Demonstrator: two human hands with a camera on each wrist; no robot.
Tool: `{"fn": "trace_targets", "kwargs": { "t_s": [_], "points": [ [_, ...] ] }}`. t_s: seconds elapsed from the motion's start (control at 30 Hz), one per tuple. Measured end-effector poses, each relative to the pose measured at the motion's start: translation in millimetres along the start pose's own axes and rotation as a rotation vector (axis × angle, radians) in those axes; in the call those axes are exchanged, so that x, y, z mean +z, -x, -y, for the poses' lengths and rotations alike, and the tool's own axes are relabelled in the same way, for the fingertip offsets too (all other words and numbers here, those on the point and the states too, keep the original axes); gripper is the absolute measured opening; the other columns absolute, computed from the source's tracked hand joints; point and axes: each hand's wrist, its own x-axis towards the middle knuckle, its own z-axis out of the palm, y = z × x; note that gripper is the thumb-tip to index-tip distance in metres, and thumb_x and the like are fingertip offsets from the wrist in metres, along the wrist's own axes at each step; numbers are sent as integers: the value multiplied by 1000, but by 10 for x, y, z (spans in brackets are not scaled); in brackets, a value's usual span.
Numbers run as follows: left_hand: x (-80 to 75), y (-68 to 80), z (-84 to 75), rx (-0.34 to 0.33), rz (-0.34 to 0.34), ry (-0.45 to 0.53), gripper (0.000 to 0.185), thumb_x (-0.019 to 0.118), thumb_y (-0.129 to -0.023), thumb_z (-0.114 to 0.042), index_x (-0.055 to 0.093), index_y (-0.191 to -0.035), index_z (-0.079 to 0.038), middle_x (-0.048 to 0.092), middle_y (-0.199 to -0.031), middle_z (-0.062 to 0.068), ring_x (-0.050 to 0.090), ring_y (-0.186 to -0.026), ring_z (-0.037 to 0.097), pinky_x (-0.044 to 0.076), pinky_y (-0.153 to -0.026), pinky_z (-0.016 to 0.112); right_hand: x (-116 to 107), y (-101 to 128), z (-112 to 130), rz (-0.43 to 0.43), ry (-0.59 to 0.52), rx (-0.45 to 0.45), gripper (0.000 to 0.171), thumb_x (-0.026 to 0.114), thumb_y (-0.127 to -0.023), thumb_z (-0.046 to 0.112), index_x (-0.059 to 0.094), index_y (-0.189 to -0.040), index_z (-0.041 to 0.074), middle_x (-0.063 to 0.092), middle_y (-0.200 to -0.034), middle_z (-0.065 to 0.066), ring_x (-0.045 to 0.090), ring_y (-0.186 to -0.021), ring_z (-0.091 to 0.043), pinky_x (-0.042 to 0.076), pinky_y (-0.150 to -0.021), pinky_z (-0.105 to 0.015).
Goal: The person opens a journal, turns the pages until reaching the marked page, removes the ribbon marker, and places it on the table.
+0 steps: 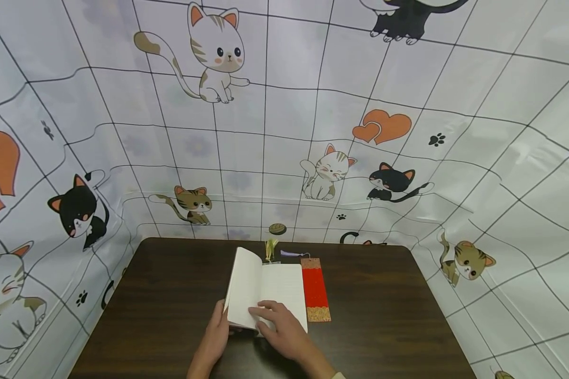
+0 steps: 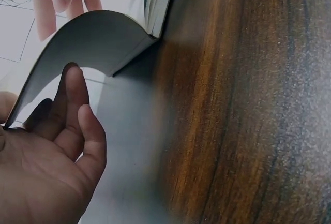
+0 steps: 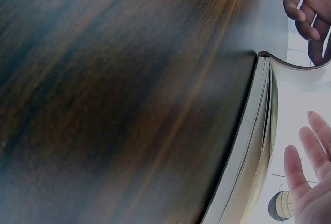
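An open book point(image 1: 284, 284) with blank-looking white pages lies on the dark wooden table. Its left side is lifted, and my left hand point(image 1: 215, 332) grips the outer edge. In the left wrist view, the raised dark cover point(image 2: 101, 40) bows upward in an arch, with the left fingers point(image 2: 77, 87) behind it. My right hand point(image 1: 284, 327) reaches over the lower pages near the fold, fingers extended and slightly spread. The right wrist view has these fingers point(image 3: 295, 169) close over the white page, beside the stacked page edges point(image 3: 253, 125).
Right of the book lies a red bookmark point(image 1: 315, 287) with gold ends and a purple tassel point(image 1: 291, 253). A yellow-green tassel point(image 1: 271, 248) sticks out past the book's far edge. The brown table point(image 1: 374, 295) is surrounded by a white grid-patterned curtain point(image 1: 289, 110) with cartoon cats.
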Motion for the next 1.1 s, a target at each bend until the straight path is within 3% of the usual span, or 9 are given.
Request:
{"fn": "trace_targets", "kwargs": {
  "t_s": [0.17, 0.27, 0.4, 0.63, 0.8, 0.97, 1.1],
  "points": [
    [2, -16, 42, 31, -34, -8, 64, 19, -119, -48, 41, -150, 3, 62, -118, 18, 59, -97, 18, 47, -76, 35, -6, 6, 19, 9, 40, -23, 40, 66, -108, 30, 66, -147, 38, 66, -146, 2, 63, -131, -21, 55, -108, -43],
    [4, -20, 42, 25, -43, -29, 62, 31, -118, -49, 43, -149, 3, 63, -121, 18, 62, -100, 19, 50, -80, 35, -9, 5, 30, 19, 58, -31, 40, 64, -109, 31, 65, -149, 38, 66, -146, 3, 64, -131, -20, 55, -108, -44],
    [4, -10, 29, -6, -53, -78, 52, 52, -115, -40, 48, -148, 0, 67, -132, 19, 65, -116, 25, 52, -93, 39, -3, 15, 16, 20, 78, -36, 40, 64, -109, 31, 64, -150, 33, 67, -147, 4, 65, -132, -19, 55, -109, -44],
    [-19, -9, 19, -14, -20, -83, 48, 48, -117, -33, 47, -151, 1, 65, -138, 24, 65, -122, 32, 57, -89, 43, 2, 35, -105, -6, 149, -16, 42, 68, -106, 28, 64, -148, 21, 70, -144, 3, 67, -132, -19, 54, -111, -44],
    [-27, -9, 34, -9, -5, -61, 50, 47, -117, -33, 45, -153, 1, 63, -140, 25, 63, -128, 36, 58, -94, 50, -17, 51, -172, 6, 240, 32, 35, 70, -103, 29, 72, -138, 21, 71, -143, -1, 66, -132, -24, 56, -105, -49],
    [-22, -10, 37, -21, -12, -74, 49, 47, -117, -33, 46, -152, 1, 66, -136, 22, 65, -121, 31, 57, -92, 44, -101, 85, -247, 41, 286, 96, 32, 73, -101, 32, 75, -131, 22, 68, -147, -4, 64, -134, -28, 55, -105, -55],
    [-16, -11, 32, -28, -18, -79, 48, 47, -117, -33, 47, -152, 0, 67, -134, 21, 65, -117, 27, 55, -88, 39, -173, 90, -319, 100, 334, 131, 43, 77, -97, 41, 71, -136, 26, 64, -154, -3, 61, -138, -29, 53, -106, -61]
  ]
}}
